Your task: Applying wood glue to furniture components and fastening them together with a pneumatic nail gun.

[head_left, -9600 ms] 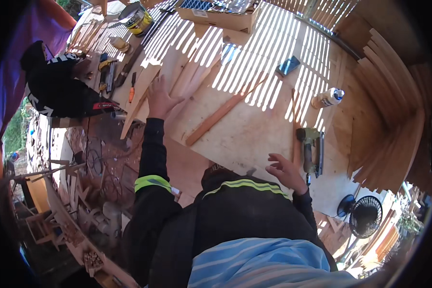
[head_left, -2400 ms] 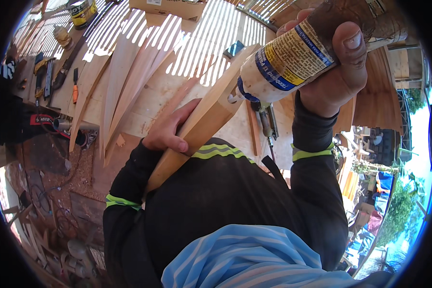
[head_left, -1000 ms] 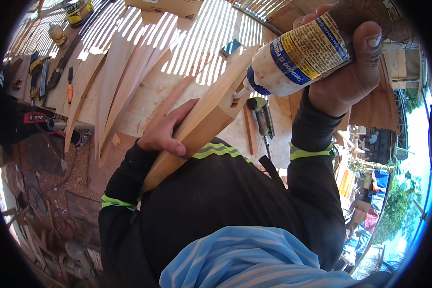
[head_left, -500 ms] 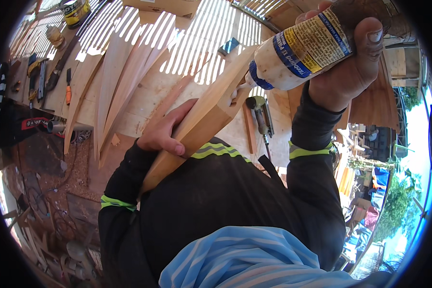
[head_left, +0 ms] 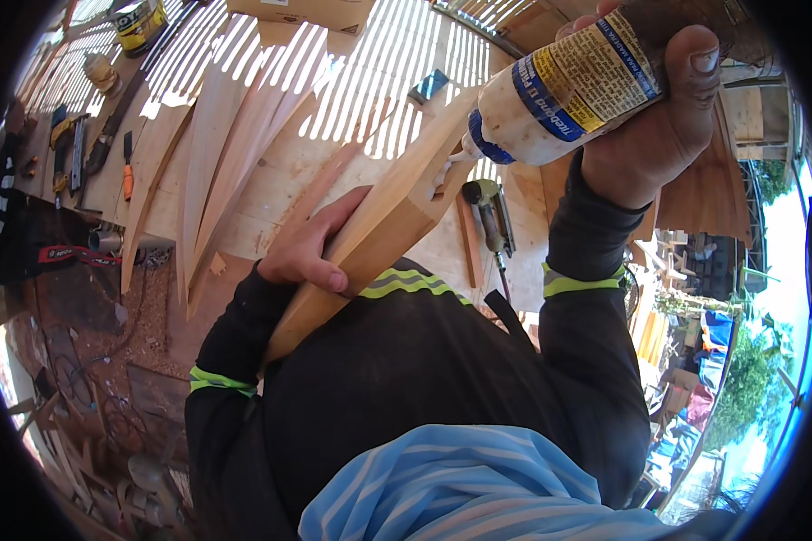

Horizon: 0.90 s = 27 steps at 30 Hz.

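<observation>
My left hand [head_left: 318,242] is closed round a long, shaped piece of pale wood [head_left: 397,221], which slants from my body up to the right. A slot is cut in the face of this wood, and some white glue shows in it. My right hand [head_left: 654,135] grips a glue bottle [head_left: 550,99] with a yellow and blue label, tipped so its white nozzle points down at the slot. The nozzle sits at the slot's upper end; whether it touches the wood I cannot tell.
Several curved boards [head_left: 221,171] lie on the workbench [head_left: 370,180] at the left. A nail gun [head_left: 489,216] with a hose rests beyond my wood piece, near a small blue box [head_left: 429,87]. An orange-handled tool [head_left: 128,171] and a yellow can [head_left: 140,27] are at the far left.
The bottle's nozzle has shifted slightly up along the slot, away from its lower end. My left hand and the wood stay where they were.
</observation>
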{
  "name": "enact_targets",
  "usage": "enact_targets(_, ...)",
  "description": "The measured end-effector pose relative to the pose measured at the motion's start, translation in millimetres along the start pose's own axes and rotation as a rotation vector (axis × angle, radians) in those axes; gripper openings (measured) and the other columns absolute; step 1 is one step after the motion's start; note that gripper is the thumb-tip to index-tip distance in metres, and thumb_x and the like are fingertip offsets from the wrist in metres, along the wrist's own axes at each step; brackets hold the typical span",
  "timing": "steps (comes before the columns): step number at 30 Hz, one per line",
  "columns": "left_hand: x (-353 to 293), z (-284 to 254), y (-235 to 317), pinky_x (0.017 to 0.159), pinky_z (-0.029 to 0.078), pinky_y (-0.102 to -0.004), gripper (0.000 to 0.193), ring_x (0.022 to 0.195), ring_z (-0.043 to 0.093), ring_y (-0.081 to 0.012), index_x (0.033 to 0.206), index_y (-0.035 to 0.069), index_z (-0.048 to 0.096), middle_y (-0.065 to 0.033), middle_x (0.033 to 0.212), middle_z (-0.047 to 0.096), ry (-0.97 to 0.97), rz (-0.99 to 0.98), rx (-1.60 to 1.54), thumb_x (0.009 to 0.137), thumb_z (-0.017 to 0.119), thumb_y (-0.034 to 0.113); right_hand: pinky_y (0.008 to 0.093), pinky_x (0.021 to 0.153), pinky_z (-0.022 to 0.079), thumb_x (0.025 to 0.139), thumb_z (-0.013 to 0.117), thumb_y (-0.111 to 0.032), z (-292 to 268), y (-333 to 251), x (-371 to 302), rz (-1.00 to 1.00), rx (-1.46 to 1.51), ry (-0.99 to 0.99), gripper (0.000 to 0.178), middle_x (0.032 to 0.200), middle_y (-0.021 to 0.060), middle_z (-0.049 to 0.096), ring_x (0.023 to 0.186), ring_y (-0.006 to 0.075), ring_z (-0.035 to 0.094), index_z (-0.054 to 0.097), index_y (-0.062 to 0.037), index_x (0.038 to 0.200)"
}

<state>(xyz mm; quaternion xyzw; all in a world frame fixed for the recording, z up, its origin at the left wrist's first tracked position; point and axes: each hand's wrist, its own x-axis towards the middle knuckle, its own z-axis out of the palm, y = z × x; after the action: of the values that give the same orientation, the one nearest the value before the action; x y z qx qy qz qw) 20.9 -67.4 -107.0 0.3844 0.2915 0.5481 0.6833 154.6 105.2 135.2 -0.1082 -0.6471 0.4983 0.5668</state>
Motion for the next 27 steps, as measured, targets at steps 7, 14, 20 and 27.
enact_targets(7, -1, 1, 2, 0.115, 0.037, -0.0317, 0.141, 0.136, 0.050, -0.0226, 0.163, -0.005, 0.026, -0.0143, 0.148, 0.051, -0.005, -0.009, -0.027, 0.051, 0.090, 0.053, 0.0336, 0.065, 0.055, 0.093, 0.074, -0.050, 13, -22, 1, 0.098, 0.033, -0.077, 0.054, 0.085, 0.0109, 0.068, 0.071, 0.0219, 0.065, 0.064, 0.0003, 0.108)
enact_targets(14, -2, 1, 3, 0.115, 0.037, -0.0312, 0.141, 0.137, 0.050, -0.0226, 0.163, -0.005, 0.027, -0.0142, 0.149, 0.050, 0.000, -0.003, -0.021, 0.051, 0.090, 0.054, 0.0324, 0.068, 0.054, 0.093, 0.074, -0.046, 15, -5, -2, -0.067, 0.004, -0.060, 0.052, 0.088, 0.0093, 0.068, 0.074, 0.0213, 0.065, 0.062, -0.0005, 0.116)
enact_targets(20, -2, 2, 2, 0.116, 0.035, -0.0317, 0.142, 0.138, 0.048, -0.0225, 0.163, -0.005, 0.026, -0.0142, 0.150, 0.050, 0.008, -0.001, -0.032, 0.051, 0.091, 0.055, 0.0323, 0.069, 0.055, 0.094, 0.073, -0.044, 12, -13, 1, 0.005, 0.011, -0.093, 0.051, 0.090, 0.0093, 0.068, 0.075, 0.0212, 0.066, 0.062, -0.0004, 0.118)
enact_targets(27, -1, 2, 3, 0.117, 0.035, -0.0318, 0.142, 0.139, 0.048, -0.0227, 0.162, -0.005, 0.026, -0.0143, 0.150, 0.050, 0.010, -0.007, -0.014, 0.051, 0.091, 0.055, 0.0330, 0.069, 0.056, 0.095, 0.075, -0.041, 7, -3, 6, -0.077, 0.022, -0.118, 0.050, 0.090, 0.0095, 0.068, 0.075, 0.0218, 0.067, 0.062, -0.0003, 0.121)
